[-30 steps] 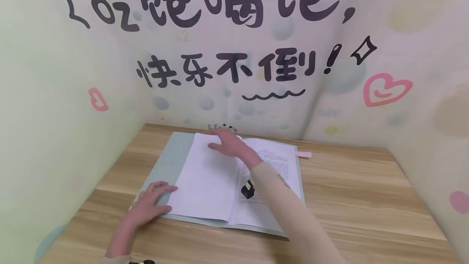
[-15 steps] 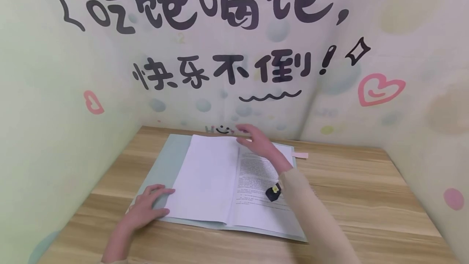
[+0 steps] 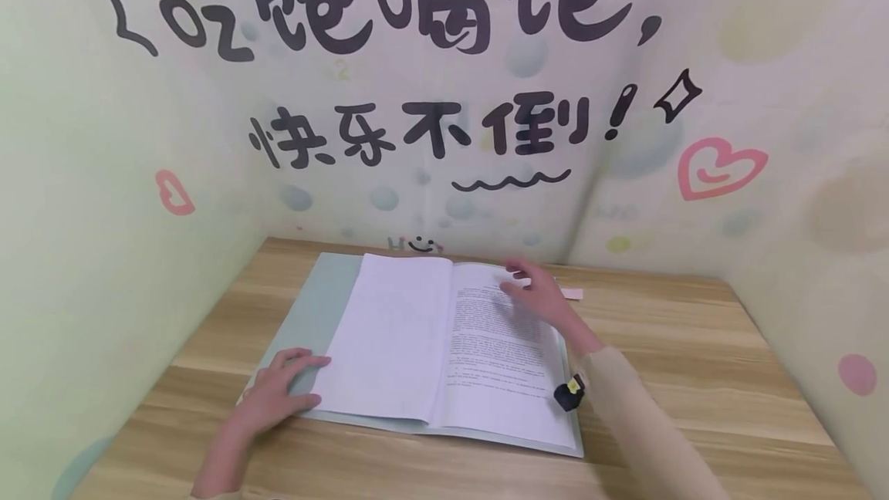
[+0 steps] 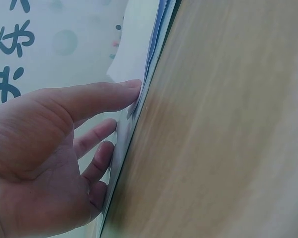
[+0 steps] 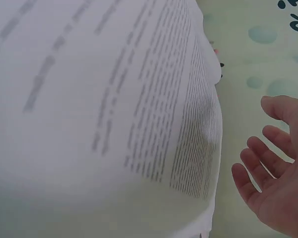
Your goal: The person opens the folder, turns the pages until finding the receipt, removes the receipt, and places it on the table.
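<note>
An open folder point(image 3: 316, 315) with a pale blue-green cover lies on the wooden table. Its left page point(image 3: 396, 338) is blank, while the right page point(image 3: 496, 346) carries printed text. My left hand point(image 3: 278, 392) rests on the folder's lower left, fingertips spread on the cover and the sheet's edge; the left wrist view shows the thumb point(image 4: 107, 99) touching the paper edge. Over the upper right of the printed page my right hand point(image 3: 538, 292) hovers with loosely bent fingers and nothing in them. In the right wrist view this hand point(image 5: 278, 173) is apart from the page.
A pink tab point(image 3: 572, 294) sticks out past the folder's right edge. Behind the table point(image 3: 681, 361) stands a wall point(image 3: 389, 83) with large black lettering, and further walls close in both sides. A small black device point(image 3: 569, 392) sits at the right wrist.
My right hand has moved right, from above the top of the left page to the upper right of the printed page, uncovering its text. My left hand has stayed in place.
</note>
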`<move>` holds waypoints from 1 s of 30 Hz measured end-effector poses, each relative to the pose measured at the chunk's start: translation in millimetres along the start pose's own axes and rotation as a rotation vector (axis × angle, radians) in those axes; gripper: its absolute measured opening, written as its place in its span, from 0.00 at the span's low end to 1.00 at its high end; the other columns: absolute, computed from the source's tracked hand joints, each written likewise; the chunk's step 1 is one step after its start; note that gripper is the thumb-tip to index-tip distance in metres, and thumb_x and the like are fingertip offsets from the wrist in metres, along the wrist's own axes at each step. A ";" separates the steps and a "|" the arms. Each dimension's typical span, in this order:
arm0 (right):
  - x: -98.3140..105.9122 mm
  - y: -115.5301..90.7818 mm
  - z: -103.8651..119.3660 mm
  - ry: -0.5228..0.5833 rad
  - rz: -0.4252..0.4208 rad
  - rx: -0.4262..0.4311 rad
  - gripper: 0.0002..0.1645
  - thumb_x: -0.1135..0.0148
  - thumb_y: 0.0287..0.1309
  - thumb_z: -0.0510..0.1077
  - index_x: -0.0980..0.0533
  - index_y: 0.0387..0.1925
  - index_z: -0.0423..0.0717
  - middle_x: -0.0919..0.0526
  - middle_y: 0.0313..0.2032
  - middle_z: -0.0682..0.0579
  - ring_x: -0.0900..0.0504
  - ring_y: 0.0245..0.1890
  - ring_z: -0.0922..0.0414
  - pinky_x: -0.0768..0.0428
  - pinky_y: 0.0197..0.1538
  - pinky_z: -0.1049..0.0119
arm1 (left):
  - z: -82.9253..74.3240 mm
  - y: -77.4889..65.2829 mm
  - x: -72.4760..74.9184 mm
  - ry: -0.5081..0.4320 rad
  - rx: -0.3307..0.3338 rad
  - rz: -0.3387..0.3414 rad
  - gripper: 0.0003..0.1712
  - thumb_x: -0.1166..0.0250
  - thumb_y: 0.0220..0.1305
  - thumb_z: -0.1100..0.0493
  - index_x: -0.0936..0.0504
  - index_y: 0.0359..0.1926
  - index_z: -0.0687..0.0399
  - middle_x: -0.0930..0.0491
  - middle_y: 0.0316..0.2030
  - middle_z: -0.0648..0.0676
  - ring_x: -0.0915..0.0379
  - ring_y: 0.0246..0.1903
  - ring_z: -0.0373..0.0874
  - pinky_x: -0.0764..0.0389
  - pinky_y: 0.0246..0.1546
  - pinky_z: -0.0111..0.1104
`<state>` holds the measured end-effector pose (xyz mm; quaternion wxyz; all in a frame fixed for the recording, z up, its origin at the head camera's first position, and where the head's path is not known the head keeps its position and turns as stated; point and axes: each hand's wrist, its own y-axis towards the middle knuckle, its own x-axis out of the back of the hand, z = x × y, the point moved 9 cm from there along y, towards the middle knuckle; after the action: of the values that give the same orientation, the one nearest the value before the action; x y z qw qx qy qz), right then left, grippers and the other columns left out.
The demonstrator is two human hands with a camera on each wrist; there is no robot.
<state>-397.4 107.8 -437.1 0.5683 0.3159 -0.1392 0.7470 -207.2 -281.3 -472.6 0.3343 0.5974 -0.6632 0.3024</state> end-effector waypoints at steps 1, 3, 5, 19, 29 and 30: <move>3.5 -2.9 -5.1 -0.005 -0.005 -0.013 0.31 0.38 0.64 0.43 0.33 0.66 0.38 0.25 0.62 0.37 0.26 0.62 0.40 0.25 0.61 0.45 | -0.1 -0.5 0.1 -0.001 0.003 0.004 0.30 0.26 0.53 0.53 0.21 0.59 0.45 0.34 0.64 0.64 0.36 0.56 0.71 0.31 0.48 0.66; 11.3 -7.8 -15.7 -0.010 -0.019 -0.036 0.32 0.38 0.64 0.43 0.34 0.66 0.38 0.26 0.62 0.36 0.28 0.63 0.40 0.26 0.62 0.44 | 0.1 -1.3 0.1 -0.002 0.008 0.009 0.30 0.26 0.53 0.53 0.21 0.59 0.45 0.34 0.64 0.64 0.37 0.57 0.72 0.31 0.48 0.67; 18.7 -11.7 -25.9 -0.016 -0.030 -0.047 0.34 0.37 0.64 0.44 0.35 0.67 0.37 0.27 0.63 0.35 0.29 0.63 0.39 0.28 0.62 0.44 | 0.5 -1.9 0.1 -0.001 0.010 0.012 0.30 0.26 0.54 0.53 0.21 0.59 0.45 0.35 0.64 0.65 0.37 0.57 0.72 0.31 0.48 0.68; 33.5 -26.6 -89.1 -0.038 0.045 -0.146 0.44 0.30 0.56 0.46 0.38 0.69 0.38 0.27 0.59 0.34 0.28 0.60 0.37 0.29 0.62 0.41 | 0.0 -4.6 -1.8 -0.017 0.004 0.019 0.30 0.27 0.55 0.53 0.21 0.60 0.47 0.35 0.64 0.66 0.38 0.58 0.72 0.33 0.51 0.68; 30.4 -30.5 -92.9 -0.124 0.085 -0.145 0.43 0.28 0.55 0.44 0.36 0.69 0.40 0.27 0.59 0.35 0.28 0.58 0.39 0.28 0.61 0.43 | -1.8 -3.5 -0.2 -0.022 -0.010 0.006 0.29 0.27 0.55 0.54 0.21 0.59 0.48 0.34 0.64 0.66 0.37 0.58 0.73 0.32 0.49 0.68; 30.6 -30.7 -93.3 -0.132 0.085 -0.150 0.43 0.28 0.55 0.44 0.35 0.69 0.41 0.27 0.59 0.35 0.28 0.57 0.40 0.28 0.61 0.43 | -2.1 -3.0 0.1 -0.023 -0.014 0.004 0.29 0.27 0.55 0.54 0.21 0.59 0.48 0.34 0.64 0.66 0.38 0.58 0.74 0.32 0.49 0.68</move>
<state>-402.6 193.7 -493.5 0.5478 0.3147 -0.2449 0.7355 -204.1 -279.9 -471.3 0.3301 0.5972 -0.6703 0.2917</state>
